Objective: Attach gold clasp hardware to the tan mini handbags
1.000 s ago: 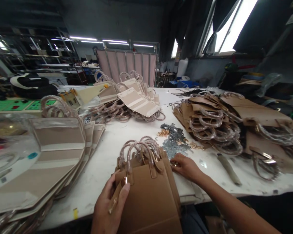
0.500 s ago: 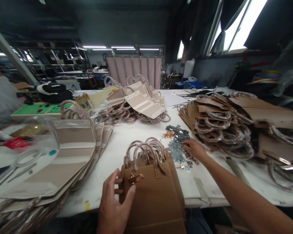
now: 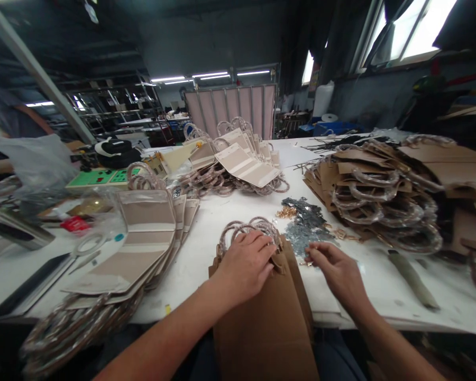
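A brown handbag (image 3: 262,328) stands upright in front of me, with other brown panels right behind it. Its plastic-wrapped handles (image 3: 232,227) rise at the top. My left hand (image 3: 246,267) lies across the bag's upper edge, fingers together and curled over the handle bases; the fingertips' exact grip is partly hidden. To the right of the bag, my right hand (image 3: 337,270) is closed in a pinch on a small gold metal piece (image 3: 307,262) just above the table. Beyond it spreads a pile of small grey metal plates (image 3: 305,225), beside gold fittings (image 3: 286,212).
Stacked beige bag pieces (image 3: 146,238) lie at left, more beige bags (image 3: 248,164) at the back. Brown bags with wrapped handles (image 3: 373,190) are heaped at right, near a greenish-grey tool handle (image 3: 412,280). A tape roll (image 3: 89,243) and a dark flat case (image 3: 31,283) are far left.
My left hand has moved from the bag's left side onto its top. My right hand has drawn back toward me from the grey pile, pinching a gold piece. The view has shifted left.
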Demonstrator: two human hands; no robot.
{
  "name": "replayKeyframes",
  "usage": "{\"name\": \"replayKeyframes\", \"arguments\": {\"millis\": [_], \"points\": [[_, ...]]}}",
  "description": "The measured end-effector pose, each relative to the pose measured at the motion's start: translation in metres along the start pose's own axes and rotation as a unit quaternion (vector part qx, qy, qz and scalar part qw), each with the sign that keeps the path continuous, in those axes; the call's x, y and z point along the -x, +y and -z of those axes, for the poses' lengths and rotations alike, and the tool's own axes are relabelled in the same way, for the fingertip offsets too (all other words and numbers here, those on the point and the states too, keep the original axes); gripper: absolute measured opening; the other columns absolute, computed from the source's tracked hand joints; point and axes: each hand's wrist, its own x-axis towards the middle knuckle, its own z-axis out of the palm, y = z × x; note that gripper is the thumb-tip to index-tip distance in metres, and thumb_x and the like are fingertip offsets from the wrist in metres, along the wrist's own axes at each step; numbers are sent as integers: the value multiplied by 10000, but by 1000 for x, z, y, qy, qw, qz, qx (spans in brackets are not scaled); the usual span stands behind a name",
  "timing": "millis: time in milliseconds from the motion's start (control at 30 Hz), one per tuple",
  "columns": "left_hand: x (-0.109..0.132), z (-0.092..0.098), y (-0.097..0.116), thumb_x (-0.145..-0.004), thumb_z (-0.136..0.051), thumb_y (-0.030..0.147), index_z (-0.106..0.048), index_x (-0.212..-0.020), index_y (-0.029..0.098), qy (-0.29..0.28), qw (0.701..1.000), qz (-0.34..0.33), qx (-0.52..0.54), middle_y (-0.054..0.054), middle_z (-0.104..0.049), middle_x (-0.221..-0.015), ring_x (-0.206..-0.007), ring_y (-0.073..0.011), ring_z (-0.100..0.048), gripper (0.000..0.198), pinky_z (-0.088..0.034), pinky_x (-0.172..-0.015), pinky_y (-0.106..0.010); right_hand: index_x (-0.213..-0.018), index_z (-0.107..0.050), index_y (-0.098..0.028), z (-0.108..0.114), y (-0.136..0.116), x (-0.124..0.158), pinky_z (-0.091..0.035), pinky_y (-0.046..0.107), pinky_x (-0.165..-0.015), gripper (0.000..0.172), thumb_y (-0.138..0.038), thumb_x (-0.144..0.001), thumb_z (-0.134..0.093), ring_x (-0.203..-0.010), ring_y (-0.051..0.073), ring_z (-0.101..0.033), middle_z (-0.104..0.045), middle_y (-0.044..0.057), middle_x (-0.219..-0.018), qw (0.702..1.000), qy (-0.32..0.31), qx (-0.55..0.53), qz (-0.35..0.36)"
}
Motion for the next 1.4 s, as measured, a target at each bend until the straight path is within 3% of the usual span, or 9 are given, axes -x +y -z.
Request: {"name": "replayKeyframes", "arguments": {"millis": [100,167,333,467,600,767,933,1133,1400], "points": [[-21,0,-11,-951,-681,296,-694,-1091,202,-81,994,-35,-58,-74,-699,-1181,-1197,-295,-561,170,-402,-1010,-494,-1154,-739,-213,-35,-21,67,-596,322,-656,350,-497,-969,-652,-720,242,-729,-767,51,-833,992,-71,-104,1],[-31,0,-15,-944,-692,302,-701,-978,203,-108,989,-60,-85,-64,-706,-1105,-1150,-290,-572,105,-386,-981,-481,-1192,-743,-226,-58,-24,91,-632,360,-769,300,-425,-1010,-612,-830,258,-756,-784,77,-972,989,-85,-105,59],[-50,6,-7,-929,-679,248,-711,-879,191,-160,981,-99,-57,-76,-730,-1006,-1060,-274,-606,83,-388,-947,-432,-1318,-702,-241,-82,-11,92,-537,448,-1097,315,-259,-1045,-546,-1258,286,-654,-698,101,-1333,978,-26,-42,202],[-59,11,15,-878,-685,230,-761,-995,231,-225,968,0,111,-23,-768,-968,-959,-229,-678,139,-461,-841,-324,-1378,-660,-247,-84,-4,86,-566,448,-1071,359,-231,-1034,-559,-1241,289,-664,-693,114,-1338,973,-8,-27,230],[-62,19,34,-829,-762,558,-664,-1370,188,-254,924,137,250,-67,-786,-1041,-1001,-288,-708,663,-522,-820,-328,-1407,-647,-252,-90,-13,80,-564,494,-1066,419,-203,-1005,-538,-1322,324,-604,-641,119,-1419,963,8,-21,268],[-48,21,26,-1023,-509,519,-714,-1224,216,-125,936,108,310,-56,-731,-1239,-1142,-245,-663,417,-483,-1022,-343,-1280,-728,-237,-83,-31,66,-609,447,-968,317,-341,-1026,-570,-1121,304,-709,-730,102,-1246,982,11,-130,135],[-7,-12,0,-903,-694,252,-671,-1135,184,-22,972,151,180,-73,-678,-1131,-1099,-249,-619,243,-499,-1011,-400,-1209,-765,-190,-57,-23,55,-626,341,-636,448,-529,-923,-710,-723,246,-735,-770,63,-857,985,27,-159,-67],[10,-31,2,-809,-825,220,-604,-1263,166,-1,990,123,75,-105,-593,-1290,-1248,-297,-505,508,-453,-1118,-466,-995,-815,-251,-42,-22,52,-580,343,-819,177,-366,-950,-688,-926,228,-708,-751,54,-1004,988,37,-35,143],[3,-26,7,-828,-827,307,-548,-1350,149,-43,987,145,44,-110,-664,-1161,-1113,-311,-592,613,-517,-1017,-459,-1097,-777,-250,-42,-18,59,-568,318,-822,162,-263,-993,-654,-884,195,-712,-761,30,-1009,980,-6,27,199]]}}
